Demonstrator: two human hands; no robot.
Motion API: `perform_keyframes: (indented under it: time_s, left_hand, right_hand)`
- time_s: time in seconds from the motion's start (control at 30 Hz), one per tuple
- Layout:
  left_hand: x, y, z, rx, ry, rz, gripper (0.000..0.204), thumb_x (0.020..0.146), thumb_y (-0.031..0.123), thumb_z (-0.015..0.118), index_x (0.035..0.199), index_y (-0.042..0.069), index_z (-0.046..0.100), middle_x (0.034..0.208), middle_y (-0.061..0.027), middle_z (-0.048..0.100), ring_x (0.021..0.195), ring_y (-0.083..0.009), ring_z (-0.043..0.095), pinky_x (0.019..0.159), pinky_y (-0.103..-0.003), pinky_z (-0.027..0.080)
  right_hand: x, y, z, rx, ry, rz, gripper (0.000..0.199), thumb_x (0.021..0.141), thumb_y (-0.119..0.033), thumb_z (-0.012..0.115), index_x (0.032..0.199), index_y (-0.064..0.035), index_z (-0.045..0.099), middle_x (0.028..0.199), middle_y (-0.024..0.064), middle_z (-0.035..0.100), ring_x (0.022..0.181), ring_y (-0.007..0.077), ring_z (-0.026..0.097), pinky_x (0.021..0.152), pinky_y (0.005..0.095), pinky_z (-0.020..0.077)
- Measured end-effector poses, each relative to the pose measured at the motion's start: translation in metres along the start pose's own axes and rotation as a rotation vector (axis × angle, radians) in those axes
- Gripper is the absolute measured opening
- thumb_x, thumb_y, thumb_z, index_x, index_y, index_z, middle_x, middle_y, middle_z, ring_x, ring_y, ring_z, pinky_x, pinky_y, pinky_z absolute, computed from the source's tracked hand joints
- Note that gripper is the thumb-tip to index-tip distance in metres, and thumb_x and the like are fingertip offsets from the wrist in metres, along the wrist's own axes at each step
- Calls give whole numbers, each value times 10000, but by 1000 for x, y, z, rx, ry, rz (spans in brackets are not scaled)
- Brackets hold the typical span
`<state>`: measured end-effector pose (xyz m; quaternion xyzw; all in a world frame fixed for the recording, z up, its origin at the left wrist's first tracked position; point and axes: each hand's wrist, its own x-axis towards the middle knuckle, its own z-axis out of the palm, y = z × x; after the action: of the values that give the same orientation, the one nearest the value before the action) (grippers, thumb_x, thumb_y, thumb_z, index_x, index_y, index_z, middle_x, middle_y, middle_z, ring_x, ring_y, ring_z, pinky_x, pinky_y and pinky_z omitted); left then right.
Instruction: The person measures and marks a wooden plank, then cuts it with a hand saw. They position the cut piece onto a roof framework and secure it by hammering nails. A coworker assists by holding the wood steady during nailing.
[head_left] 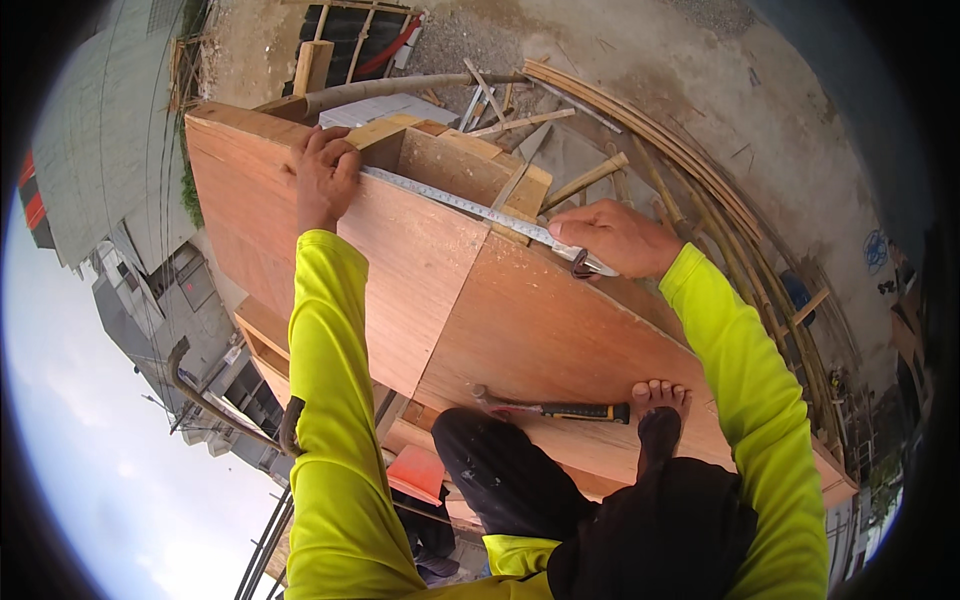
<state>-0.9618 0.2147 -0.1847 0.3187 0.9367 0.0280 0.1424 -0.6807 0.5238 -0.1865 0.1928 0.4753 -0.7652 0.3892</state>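
The left hand (325, 172) pinned the steel measuring tape (470, 208) on the reddish plywood sheet (440, 290); the right hand (615, 238) gripped its case. Keeping it taut and flat would probably read truest.

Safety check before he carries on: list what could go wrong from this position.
1. The bare foot rests on the sloping plywood sheet high above the street; a slip could mean a fall.
2. The hammer lies loose beside that foot and could slide off.
3. The tape measure is stretched between left hand and right hand; losing either end could spoil the reading.
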Motion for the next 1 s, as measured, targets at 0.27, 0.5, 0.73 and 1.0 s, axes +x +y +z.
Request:
perform_keyframes:
  time_s: [0.27,0.5,0.73,1.0]
  left_hand:
    - [6,7,-3,-1,-6,-31,235,882,333,575,912,199,766,1316,72,669,1421,-258,415,1087,-652,184]
    - [4,17,-8,-48,18,-43,206,865,231,607,880,99,765,1262,-19,696,1359,-351,447,1150,-510,292]
    - [5,13,-4,-155,65,-19,303,919,266,522,1056,121,751,1344,-74,653,1387,-360,434,1173,-582,215]
    - [5,24,0,-122,159,-231,648,946,379,457,1551,156,402,1655,-144,311,1557,-370,186,1203,-664,32]
  right_hand:
    - [-3,-12,-1,64,7,52,380,1025,-346,563,982,-4,724,706,13,635,621,85,593,569,274,504]
    - [0,-16,2,-30,29,120,375,1023,-347,556,975,-12,718,699,21,635,602,91,585,567,267,495]
    - [-7,-6,-1,-33,31,-6,371,1013,-345,573,970,-1,704,738,14,639,637,97,575,616,285,503]
    - [-55,30,-12,-1,377,-319,432,1016,-348,576,1261,-12,693,988,49,706,783,94,637,716,260,522]
